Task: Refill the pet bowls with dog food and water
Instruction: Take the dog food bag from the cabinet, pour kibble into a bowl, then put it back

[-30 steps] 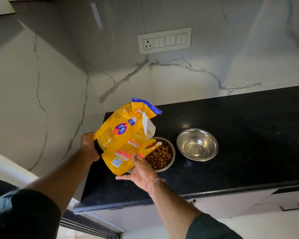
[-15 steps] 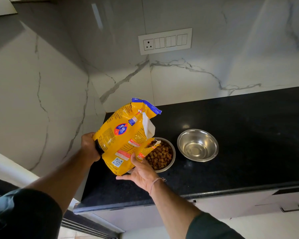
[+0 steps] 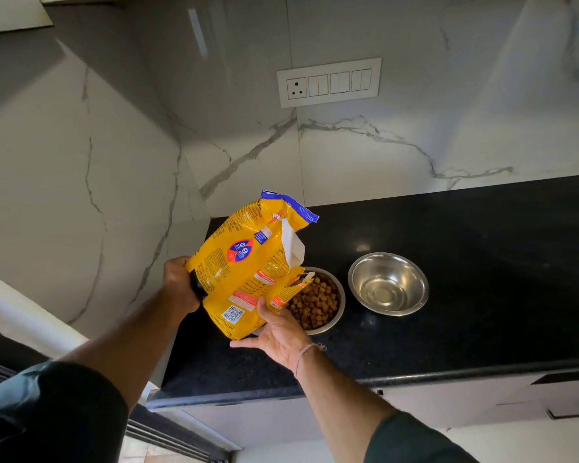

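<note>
A yellow dog food bag [image 3: 248, 262] with a blue top is tilted above the black counter, its torn corner over the left steel bowl [image 3: 338, 315]. That bowl holds brown kibble [image 3: 315, 304]. My left hand [image 3: 178, 284] grips the bag's bottom end. My right hand [image 3: 278, 332] supports the bag from below near the opening, thumb on its face. A second steel bowl [image 3: 388, 284] stands just to the right, with no kibble in it; whether it holds water I cannot tell.
The black counter [image 3: 448, 329] ends in a front edge near me, with drawers below. Marble walls meet in a corner on the left, close to the bag. A white switch panel [image 3: 328, 82] sits on the back wall.
</note>
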